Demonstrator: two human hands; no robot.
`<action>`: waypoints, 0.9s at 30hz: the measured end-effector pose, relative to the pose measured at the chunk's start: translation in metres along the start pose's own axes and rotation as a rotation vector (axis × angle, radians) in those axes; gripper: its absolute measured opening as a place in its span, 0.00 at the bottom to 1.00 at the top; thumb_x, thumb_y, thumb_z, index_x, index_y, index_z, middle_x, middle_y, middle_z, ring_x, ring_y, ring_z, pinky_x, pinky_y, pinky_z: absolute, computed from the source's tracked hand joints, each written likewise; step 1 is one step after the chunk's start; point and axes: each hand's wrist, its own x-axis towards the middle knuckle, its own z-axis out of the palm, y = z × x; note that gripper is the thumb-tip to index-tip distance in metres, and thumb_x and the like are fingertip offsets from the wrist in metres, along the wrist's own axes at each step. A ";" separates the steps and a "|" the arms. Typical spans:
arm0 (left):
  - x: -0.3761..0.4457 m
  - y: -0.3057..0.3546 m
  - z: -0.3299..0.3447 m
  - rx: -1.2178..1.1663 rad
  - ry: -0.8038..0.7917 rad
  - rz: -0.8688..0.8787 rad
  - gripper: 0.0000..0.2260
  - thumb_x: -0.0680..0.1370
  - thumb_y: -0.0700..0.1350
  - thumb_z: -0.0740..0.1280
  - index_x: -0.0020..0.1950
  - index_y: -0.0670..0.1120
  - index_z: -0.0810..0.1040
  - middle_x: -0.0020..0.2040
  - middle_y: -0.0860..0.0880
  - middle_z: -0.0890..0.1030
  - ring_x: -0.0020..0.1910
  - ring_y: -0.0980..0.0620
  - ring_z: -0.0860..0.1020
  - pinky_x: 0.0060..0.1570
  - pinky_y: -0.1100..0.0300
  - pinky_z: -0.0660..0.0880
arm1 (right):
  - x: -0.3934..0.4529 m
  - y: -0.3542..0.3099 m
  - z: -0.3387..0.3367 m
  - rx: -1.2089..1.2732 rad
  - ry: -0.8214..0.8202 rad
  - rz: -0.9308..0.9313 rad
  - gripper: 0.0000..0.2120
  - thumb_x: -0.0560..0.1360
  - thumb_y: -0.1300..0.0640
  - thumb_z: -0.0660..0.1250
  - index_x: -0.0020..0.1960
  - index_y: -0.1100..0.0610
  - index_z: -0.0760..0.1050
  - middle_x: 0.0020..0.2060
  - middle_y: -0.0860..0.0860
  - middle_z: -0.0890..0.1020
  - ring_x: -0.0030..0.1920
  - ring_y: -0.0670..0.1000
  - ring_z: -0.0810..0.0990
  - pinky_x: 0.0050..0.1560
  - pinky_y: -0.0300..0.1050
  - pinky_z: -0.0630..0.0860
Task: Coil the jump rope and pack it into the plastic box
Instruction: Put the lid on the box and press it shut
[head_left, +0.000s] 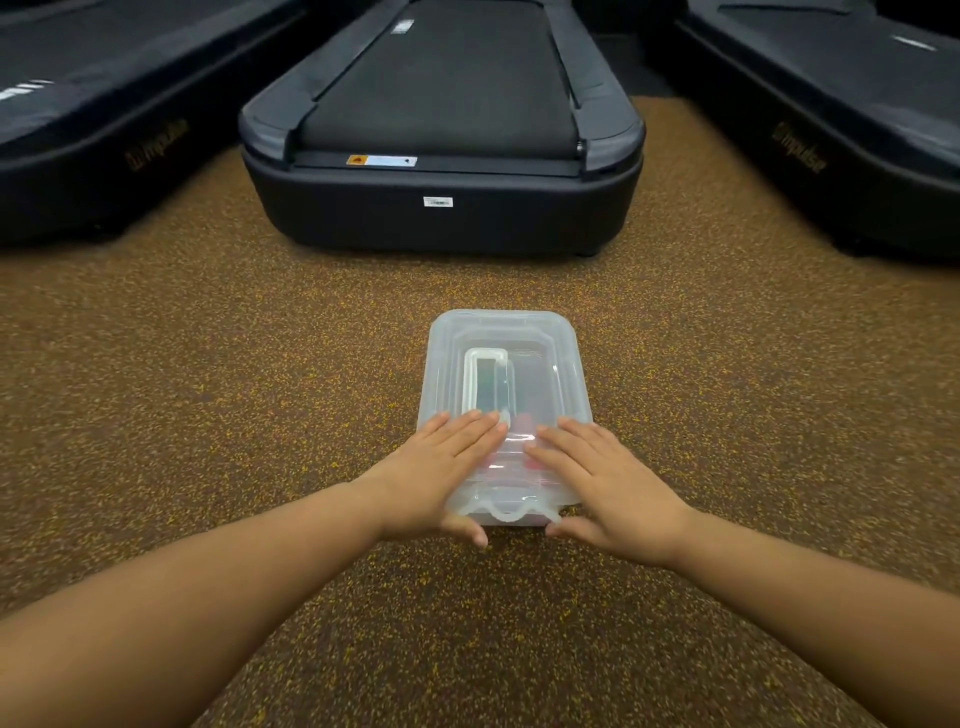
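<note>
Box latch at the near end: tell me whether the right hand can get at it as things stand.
Probably yes. The right hand lies flat on the lid, its thumb beside the wavy latch; nothing lies between them.

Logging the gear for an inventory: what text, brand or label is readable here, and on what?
"impulse": gold brand lettering on the left treadmill's side.
"impulse": the same on the right treadmill's side.
Middle treadmill: warning sticker and white tag, both too small to read.
Plastic box: no text.
</note>
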 end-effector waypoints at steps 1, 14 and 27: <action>0.000 0.000 -0.001 -0.031 -0.005 0.001 0.49 0.66 0.73 0.56 0.77 0.51 0.36 0.77 0.53 0.36 0.75 0.57 0.36 0.71 0.59 0.31 | -0.001 -0.001 -0.002 0.013 0.002 -0.005 0.35 0.73 0.35 0.60 0.74 0.50 0.56 0.74 0.53 0.63 0.75 0.57 0.58 0.75 0.57 0.53; 0.000 0.000 -0.017 -0.003 -0.029 -0.002 0.50 0.69 0.61 0.71 0.78 0.51 0.39 0.79 0.53 0.42 0.78 0.55 0.42 0.71 0.61 0.34 | 0.015 -0.013 -0.023 0.021 -0.023 0.042 0.44 0.69 0.35 0.65 0.75 0.56 0.54 0.72 0.52 0.63 0.73 0.54 0.57 0.74 0.46 0.49; -0.014 -0.005 -0.021 0.022 0.070 0.113 0.45 0.66 0.74 0.61 0.76 0.50 0.60 0.75 0.51 0.64 0.73 0.52 0.63 0.74 0.57 0.55 | 0.003 -0.016 -0.026 0.053 -0.012 -0.025 0.43 0.64 0.30 0.66 0.71 0.51 0.63 0.63 0.49 0.71 0.65 0.49 0.67 0.68 0.44 0.59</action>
